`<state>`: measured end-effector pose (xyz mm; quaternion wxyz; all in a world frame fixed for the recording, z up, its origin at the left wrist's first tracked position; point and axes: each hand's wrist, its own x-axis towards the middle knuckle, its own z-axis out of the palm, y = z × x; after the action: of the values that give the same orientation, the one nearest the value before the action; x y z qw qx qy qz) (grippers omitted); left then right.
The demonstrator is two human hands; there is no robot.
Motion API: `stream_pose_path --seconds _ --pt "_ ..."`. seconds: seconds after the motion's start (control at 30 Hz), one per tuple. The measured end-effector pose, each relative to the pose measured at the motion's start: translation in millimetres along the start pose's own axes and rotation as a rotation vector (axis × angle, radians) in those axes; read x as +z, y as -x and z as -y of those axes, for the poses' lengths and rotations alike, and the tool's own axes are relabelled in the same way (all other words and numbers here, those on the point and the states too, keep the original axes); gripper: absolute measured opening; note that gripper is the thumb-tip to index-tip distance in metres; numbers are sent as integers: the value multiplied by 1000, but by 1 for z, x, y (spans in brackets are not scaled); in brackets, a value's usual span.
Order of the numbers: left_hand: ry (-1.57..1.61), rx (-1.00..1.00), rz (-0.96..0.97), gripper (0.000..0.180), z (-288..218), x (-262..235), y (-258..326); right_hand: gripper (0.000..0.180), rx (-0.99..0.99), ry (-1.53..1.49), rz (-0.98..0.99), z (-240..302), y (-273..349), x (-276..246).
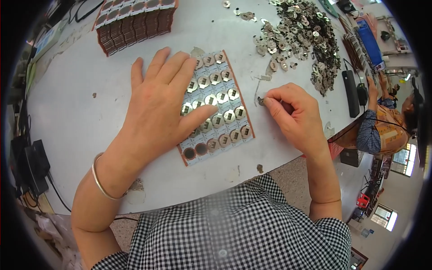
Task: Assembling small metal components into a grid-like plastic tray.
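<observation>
While one left hand (159, 99) lies spread and palm-down, gripping nothing, across one flat grey-blue panel with reddish-brown edges (229, 127) in the centre of the frame, I see one right hand (294, 119) at centre right with thumb and forefinger pinched on one small dull metal piece (260, 101). I count five rows on the panel; the nearest shows six round places: four capped with round silver metal discs (235, 135) and two bare dark circles (201, 149) at the row's left end. The left hand hides part of the other rows, so I cannot count them all.

That piece sits at the very fingertips, just right of the panel's right edge and apart from it. At upper left I have one tall stack of similar panels (137, 33); at upper right, one loose heap of silvery metal pieces (306, 38), too many to count. All rest on one white tabletop (67, 130).
</observation>
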<state>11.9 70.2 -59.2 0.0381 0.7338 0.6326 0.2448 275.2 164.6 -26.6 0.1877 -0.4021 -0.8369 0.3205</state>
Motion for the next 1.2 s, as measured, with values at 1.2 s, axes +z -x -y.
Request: stream_pose_path --seconds 1.2 --pt "1 11 -71 71 7 6 -3 11 -181 -151 180 67 14 59"
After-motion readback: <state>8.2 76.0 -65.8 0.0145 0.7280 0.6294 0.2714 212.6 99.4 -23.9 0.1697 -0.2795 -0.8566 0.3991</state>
